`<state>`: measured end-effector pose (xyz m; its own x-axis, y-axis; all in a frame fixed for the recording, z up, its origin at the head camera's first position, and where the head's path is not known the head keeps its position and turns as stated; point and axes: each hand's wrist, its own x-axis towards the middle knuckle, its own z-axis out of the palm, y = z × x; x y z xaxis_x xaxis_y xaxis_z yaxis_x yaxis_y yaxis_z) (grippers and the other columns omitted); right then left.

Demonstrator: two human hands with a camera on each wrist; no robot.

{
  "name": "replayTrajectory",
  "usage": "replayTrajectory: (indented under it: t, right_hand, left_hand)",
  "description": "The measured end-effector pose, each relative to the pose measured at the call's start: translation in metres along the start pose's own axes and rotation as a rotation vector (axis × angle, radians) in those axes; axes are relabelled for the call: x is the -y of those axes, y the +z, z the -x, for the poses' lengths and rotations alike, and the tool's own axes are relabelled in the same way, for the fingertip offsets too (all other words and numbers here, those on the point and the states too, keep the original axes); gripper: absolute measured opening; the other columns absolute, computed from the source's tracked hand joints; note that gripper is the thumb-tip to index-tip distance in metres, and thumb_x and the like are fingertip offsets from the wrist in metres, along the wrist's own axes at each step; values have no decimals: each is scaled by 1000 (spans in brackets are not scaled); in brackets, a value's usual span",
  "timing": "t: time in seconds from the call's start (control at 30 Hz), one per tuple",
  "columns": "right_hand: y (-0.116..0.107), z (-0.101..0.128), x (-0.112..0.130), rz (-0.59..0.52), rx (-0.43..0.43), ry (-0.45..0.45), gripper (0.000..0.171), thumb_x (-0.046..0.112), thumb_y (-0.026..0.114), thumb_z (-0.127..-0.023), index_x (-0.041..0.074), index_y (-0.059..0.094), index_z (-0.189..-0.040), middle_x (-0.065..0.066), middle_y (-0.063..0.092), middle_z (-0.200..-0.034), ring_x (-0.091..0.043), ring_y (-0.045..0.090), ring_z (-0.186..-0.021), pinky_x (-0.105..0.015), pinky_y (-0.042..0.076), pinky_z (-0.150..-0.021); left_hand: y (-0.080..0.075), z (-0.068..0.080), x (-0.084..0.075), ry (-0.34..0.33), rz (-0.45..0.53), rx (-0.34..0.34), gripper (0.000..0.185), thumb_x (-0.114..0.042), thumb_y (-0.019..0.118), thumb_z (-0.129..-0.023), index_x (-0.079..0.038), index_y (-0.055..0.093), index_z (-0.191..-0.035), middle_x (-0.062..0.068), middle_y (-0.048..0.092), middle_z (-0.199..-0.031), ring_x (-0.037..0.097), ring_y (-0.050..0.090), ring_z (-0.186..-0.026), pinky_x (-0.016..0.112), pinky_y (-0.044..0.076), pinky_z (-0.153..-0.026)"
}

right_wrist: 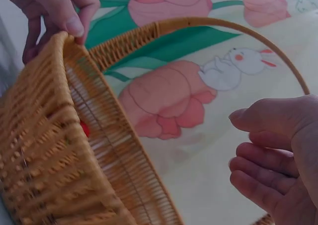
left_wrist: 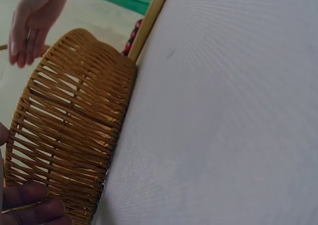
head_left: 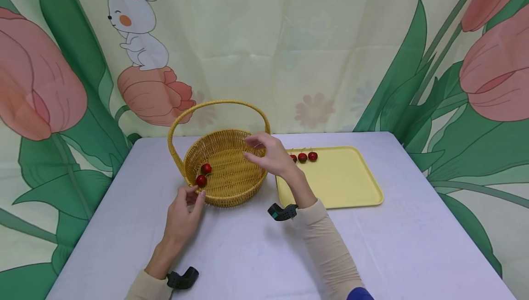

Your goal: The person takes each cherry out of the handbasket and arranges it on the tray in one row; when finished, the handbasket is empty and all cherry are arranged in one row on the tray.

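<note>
Two cherries (head_left: 201,180) inside the basket (head_left: 229,167)
My left fingers (left_wrist: 37,213) grip its rim; my right fingers (right_wrist: 266,161) hover above, parted, empty.

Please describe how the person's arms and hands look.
The left hand and right hand are ungloved. Each side has a beige sleeve and a curved black wrist device; the right device shows teal. A blue patch borders the right sleeve.

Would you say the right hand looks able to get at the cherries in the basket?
Probably yes: the right hand is empty above the right side of the basket, and nothing visible blocks its way across to the cherries; the left hand holds the basket near them without covering them.
</note>
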<state>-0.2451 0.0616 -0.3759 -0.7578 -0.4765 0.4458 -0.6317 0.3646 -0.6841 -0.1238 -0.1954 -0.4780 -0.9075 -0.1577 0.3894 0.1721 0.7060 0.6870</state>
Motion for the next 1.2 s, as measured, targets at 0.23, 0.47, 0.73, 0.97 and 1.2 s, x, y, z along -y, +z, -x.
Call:
replayTrajectory:
  t: [0.23,0.47,0.73,0.97,1.2]
  right_hand:
    - [31,-14,0,-25,76,7,39,14,75,-89,0,64,-124,-17,67,-118,-32,67,-106,-35,56,-94]
    - [60,-23,-1,9,163,57,41,17,74,-90,1,62,-127,-14,67,-122,-26,66,-109,-31,55,-96]
    - [87,-30,-3,62,256,148,44,21,74,-91,4,62,-130,-10,67,-126,-22,66,-112,-32,55,-96]
    - [103,-37,-3,109,348,176,45,23,72,-93,6,60,-133,-8,66,-128,-20,65,-113,-24,54,-92]
    - [112,-43,2,164,477,148,44,24,72,-93,4,62,-131,-10,67,-127,-21,65,-111,-25,54,-90]
  left_hand:
    - [0,-1,0,57,0,-39,31,-27,63,-99,-2,59,-118,7,65,-99,21,66,-89,38,60,-72]
    - [-1,-1,0,85,-8,-72,29,-24,64,-98,-3,60,-117,7,64,-100,21,66,-88,43,60,-74]
    - [1,-2,5,174,-1,-180,20,-13,70,-92,0,67,-108,12,59,-103,20,64,-87,15,53,-78]
    - [1,-3,7,221,-20,-268,17,-10,72,-90,0,72,-103,14,60,-116,24,67,-93,0,42,-85]
    - [0,-3,7,241,2,-278,16,-8,72,-90,0,71,-103,14,64,-119,26,69,-94,-1,42,-86]
